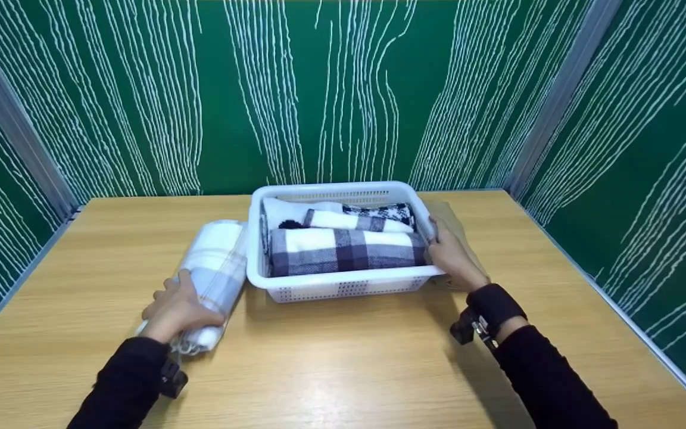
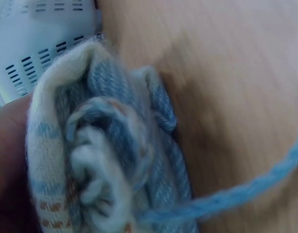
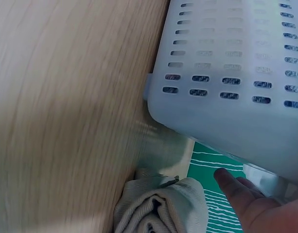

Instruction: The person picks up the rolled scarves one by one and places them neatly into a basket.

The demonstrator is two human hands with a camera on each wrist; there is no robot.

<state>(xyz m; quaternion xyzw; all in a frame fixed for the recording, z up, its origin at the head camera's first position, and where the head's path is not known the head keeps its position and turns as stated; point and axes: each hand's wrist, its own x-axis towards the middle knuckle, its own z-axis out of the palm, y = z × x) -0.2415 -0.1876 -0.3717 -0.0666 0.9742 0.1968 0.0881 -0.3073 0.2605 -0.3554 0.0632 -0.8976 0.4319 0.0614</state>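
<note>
A rolled white and pale blue scarf [image 1: 217,253] with tan stripes lies left of the white plastic basket [image 1: 343,278]. My left hand [image 1: 179,305] grips its near end from above, thumb on the right side. The left wrist view shows the end of the roll [image 2: 105,160] close up, with a blue fringe strand trailing right. On the basket's right side, my right hand [image 1: 455,260] holds the rim. Inside the basket, a purple-grey and white checked roll [image 1: 349,250] lies in front of several other folded cloths [image 1: 361,219].
A tan rolled cloth [image 3: 161,208] lies on the wooden table [image 1: 331,357], right of the basket and partly behind my right hand. Green panels [image 1: 230,119] with white wavy lines stand behind the table and along its sides.
</note>
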